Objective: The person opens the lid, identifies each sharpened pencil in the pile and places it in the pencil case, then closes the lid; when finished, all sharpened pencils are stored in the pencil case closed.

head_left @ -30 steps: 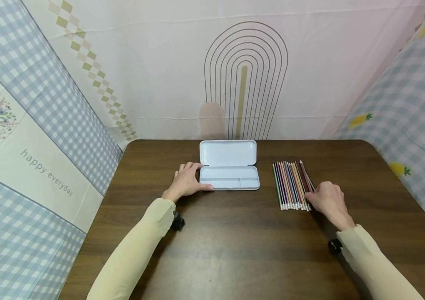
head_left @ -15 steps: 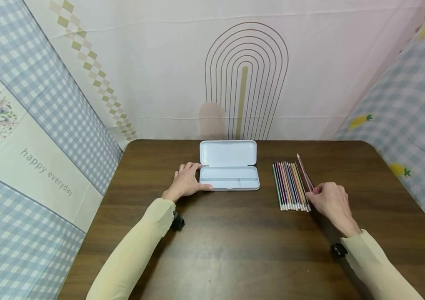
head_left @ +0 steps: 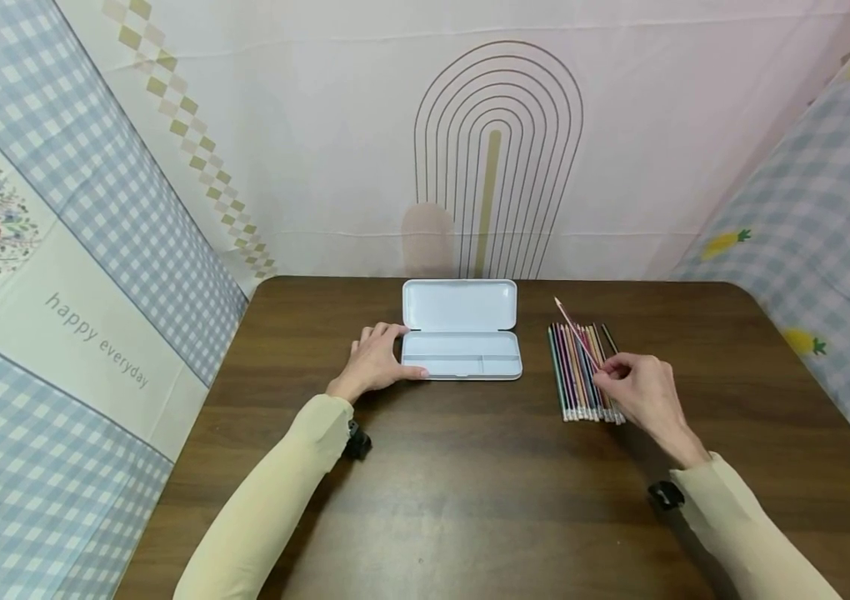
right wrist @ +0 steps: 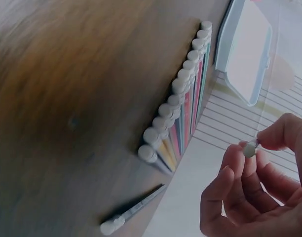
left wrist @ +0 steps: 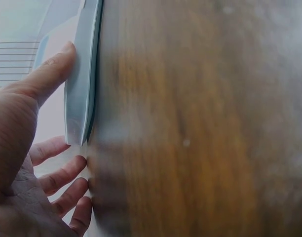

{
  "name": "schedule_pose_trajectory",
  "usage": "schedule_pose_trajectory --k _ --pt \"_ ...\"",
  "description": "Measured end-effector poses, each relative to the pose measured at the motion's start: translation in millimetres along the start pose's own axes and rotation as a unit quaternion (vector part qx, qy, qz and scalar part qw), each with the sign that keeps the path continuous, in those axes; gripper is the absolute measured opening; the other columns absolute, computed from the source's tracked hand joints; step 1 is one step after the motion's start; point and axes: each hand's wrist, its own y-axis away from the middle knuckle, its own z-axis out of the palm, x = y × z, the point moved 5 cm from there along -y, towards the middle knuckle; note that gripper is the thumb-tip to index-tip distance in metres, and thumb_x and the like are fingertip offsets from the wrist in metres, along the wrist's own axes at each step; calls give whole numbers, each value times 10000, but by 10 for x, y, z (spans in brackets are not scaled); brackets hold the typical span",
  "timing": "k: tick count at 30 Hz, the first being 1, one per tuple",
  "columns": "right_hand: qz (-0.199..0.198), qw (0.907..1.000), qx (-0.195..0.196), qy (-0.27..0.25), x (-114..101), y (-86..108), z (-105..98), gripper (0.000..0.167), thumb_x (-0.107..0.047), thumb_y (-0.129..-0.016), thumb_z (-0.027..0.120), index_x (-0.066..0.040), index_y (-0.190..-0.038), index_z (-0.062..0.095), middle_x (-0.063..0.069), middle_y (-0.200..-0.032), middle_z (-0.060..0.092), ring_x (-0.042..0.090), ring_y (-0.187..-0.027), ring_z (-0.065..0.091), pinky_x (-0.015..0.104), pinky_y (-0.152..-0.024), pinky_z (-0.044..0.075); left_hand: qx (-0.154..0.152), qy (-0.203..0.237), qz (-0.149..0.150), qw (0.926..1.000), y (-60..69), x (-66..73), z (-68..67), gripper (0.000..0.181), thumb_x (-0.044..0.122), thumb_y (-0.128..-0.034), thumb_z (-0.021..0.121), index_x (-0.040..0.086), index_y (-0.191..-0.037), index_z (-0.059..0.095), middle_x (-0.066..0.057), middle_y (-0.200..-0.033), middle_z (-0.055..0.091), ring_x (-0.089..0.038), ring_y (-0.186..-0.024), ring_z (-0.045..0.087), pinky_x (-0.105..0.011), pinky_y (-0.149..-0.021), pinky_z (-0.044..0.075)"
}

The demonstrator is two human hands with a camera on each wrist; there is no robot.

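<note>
A pale blue pencil case (head_left: 462, 367) lies with its lid (head_left: 459, 305) raised at the back of the wooden table. My left hand (head_left: 374, 360) rests against its left end, thumb on the front rim, fingers spread along the side. In the left wrist view the thumb (left wrist: 57, 66) lies straight across the rim. My right hand (head_left: 642, 390) pinches a pinkish pencil (head_left: 576, 331) between thumb and fingertips, its point up to the left. Beneath it is a row of coloured pencils (head_left: 573, 375) with white eraser ends. A dark pencil (right wrist: 141, 203) lies apart from the row in the right wrist view.
The case tray has a divider (head_left: 482, 364) and several compartments. A patterned cloth (head_left: 320, 167) hangs behind the table's back edge, with checked cloths (head_left: 807, 250) at the sides. The dark wooden tabletop (head_left: 470, 483) stretches toward the front.
My right hand has lifted the pinkish pencil from the right end of the row and swung it left above the other pencils. My left hand stays at the case.
</note>
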Motion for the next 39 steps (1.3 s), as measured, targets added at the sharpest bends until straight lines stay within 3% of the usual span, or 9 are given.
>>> schedule_pose_trajectory --k 13,23,33,39 --pt "-385 9975 -431 -414 -217 -164 219 41 -42 -896 764 -39 -900 805 110 -819 787 74 -678 588 201 -628 452 -7 14 -43 10000 6 -2 -1 968 576 -850 900 164 -1627 495 -152 -1662 470 -395 -1531 376 -593 -1224 327" --pt "-598 9889 -1104 -790 -392 -356 564 82 -10 -1004 704 15 -1042 772 159 -941 748 162 -748 536 229 -626 427 20 -23 -39 10000 10 14 -1 956 568 -848 904 156 -1616 511 -155 -1662 474 -395 -1535 382 -587 -1224 343" --pt "-1037 9837 -1410 -423 -651 -603 864 96 -18 -1017 692 32 -1048 768 202 -1035 749 274 -915 687 331 -813 533 29 -33 -50 10000 1 6 2 972 573 -835 912 163 -1619 509 -148 -1659 480 -392 -1532 385 -579 -1218 347" --pt "-1199 9766 -1732 -437 -747 -686 1030 116 -16 -1032 669 47 -1055 763 211 -1054 738 276 -912 672 377 -811 558 30 -17 -65 10000 -5 -1 11 981 577 -833 914 163 -1622 503 -142 -1653 483 -383 -1528 381 -572 -1217 342"
